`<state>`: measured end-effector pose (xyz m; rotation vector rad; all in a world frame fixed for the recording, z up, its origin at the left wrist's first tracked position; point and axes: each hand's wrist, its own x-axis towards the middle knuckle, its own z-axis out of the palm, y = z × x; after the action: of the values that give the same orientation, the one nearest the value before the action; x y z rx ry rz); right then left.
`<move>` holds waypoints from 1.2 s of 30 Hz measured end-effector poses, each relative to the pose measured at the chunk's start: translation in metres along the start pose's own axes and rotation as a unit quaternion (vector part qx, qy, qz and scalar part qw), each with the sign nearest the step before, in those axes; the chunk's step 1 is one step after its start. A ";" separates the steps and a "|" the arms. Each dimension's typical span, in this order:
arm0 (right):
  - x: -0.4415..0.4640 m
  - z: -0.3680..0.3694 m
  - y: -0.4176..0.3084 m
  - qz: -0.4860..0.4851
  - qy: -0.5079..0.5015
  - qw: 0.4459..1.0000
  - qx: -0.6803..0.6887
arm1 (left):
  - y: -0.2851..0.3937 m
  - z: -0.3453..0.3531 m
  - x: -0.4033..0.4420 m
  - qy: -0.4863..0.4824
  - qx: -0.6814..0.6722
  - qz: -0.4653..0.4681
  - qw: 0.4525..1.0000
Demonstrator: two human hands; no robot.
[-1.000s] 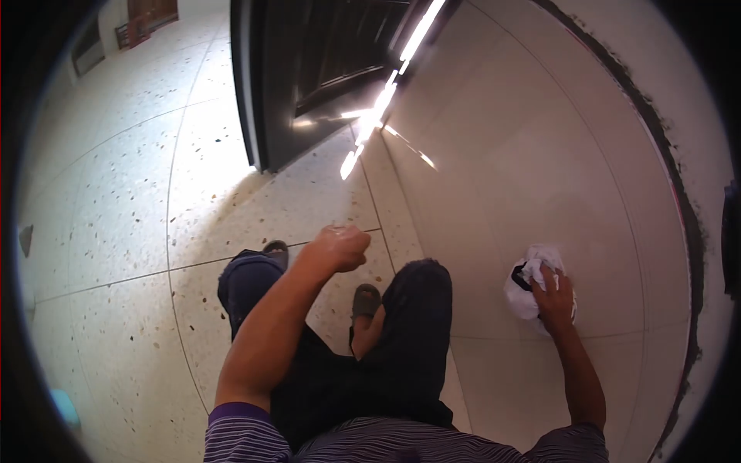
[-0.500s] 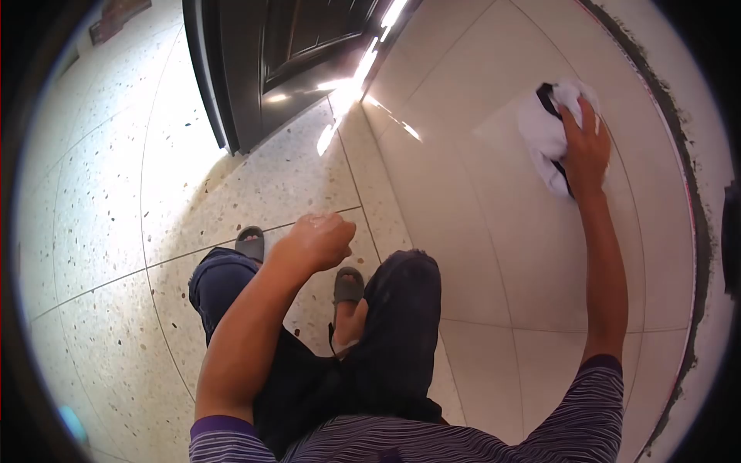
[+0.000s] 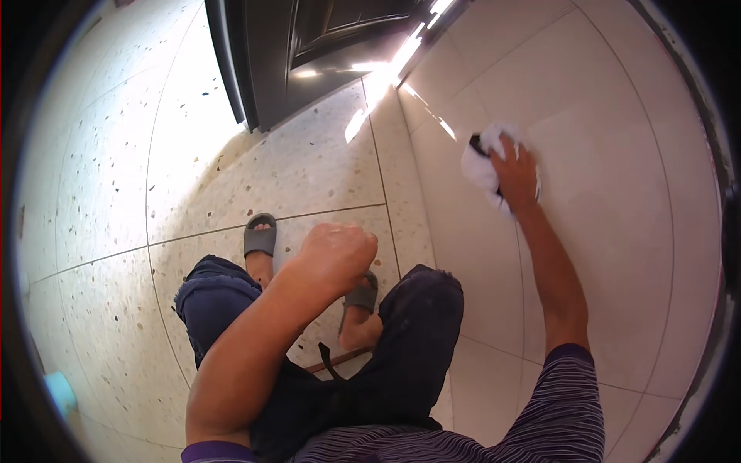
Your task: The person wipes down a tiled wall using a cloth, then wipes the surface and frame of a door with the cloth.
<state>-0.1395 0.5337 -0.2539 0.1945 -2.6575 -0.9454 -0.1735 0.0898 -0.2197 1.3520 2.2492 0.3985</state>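
Observation:
My right hand (image 3: 515, 176) presses a bunched white cloth (image 3: 480, 171) with black patches flat against the beige tiled wall (image 3: 594, 208). Its fingers are bent over the cloth and cover part of it. In front of my body, above my knees, my left hand (image 3: 340, 251) is curled into a fist with its back turned up. Nothing shows in that fist, and it touches neither the wall nor the cloth.
A dark panelled door (image 3: 309, 54) stands at the top, with bright light beside it. Speckled floor tiles (image 3: 100, 185) lie to the left and under my sandalled feet (image 3: 261, 235). A light blue object (image 3: 59, 392) sits at the lower left edge.
My right hand and the cloth have moved left and lower on the wall, nearer the floor. My left fist has shifted slightly right. The camera view has turned a little.

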 end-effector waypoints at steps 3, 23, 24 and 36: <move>-0.074 -0.001 -0.036 -0.073 -0.028 0.996 0.042 | -0.001 0.000 -0.005 -0.002 0.001 0.000 1.000; 0.202 0.074 0.060 -0.016 0.079 0.993 -0.086 | 0.040 0.038 -0.021 -0.027 0.098 0.072 0.992; 0.213 0.091 0.053 -0.012 0.076 0.994 -0.083 | 0.037 0.033 -0.018 -0.028 0.109 0.068 0.991; 0.087 0.255 -0.110 -0.114 -0.041 0.991 0.058 | 0.008 0.002 0.016 -0.055 0.087 0.013 0.995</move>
<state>-0.3042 0.5798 -0.4888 0.5059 -2.8126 -0.8829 -0.1731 0.1079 -0.2213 1.4537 2.2200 0.1347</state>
